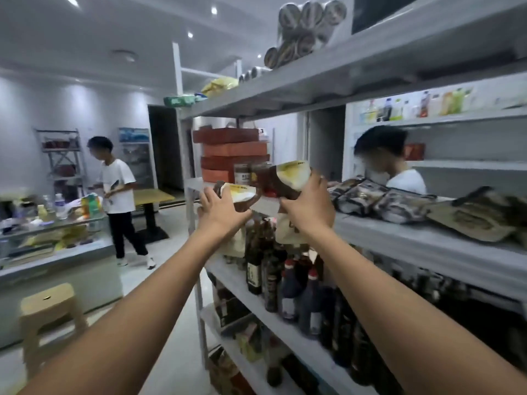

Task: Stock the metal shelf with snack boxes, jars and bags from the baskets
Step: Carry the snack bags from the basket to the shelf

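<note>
The left hand (221, 212) curls its fingers round a brown, yellow-labelled jar (239, 193). At three o'clock, the right hand (308, 203) likewise grips a second jar (288, 178), both perhaps glass, over the grey metal shelf (399, 232). The fingertips are hidden.

Blur makes labels on left jar (241, 193) and right jar (292, 172) unreadable.

We see only two slim arms, the left arm (128, 309) and the right arm (399, 303), bare all the way to the wrists, and the left hand (221, 208) and right hand (309, 206) are bare too, as far as the blur lets us tell.
</note>
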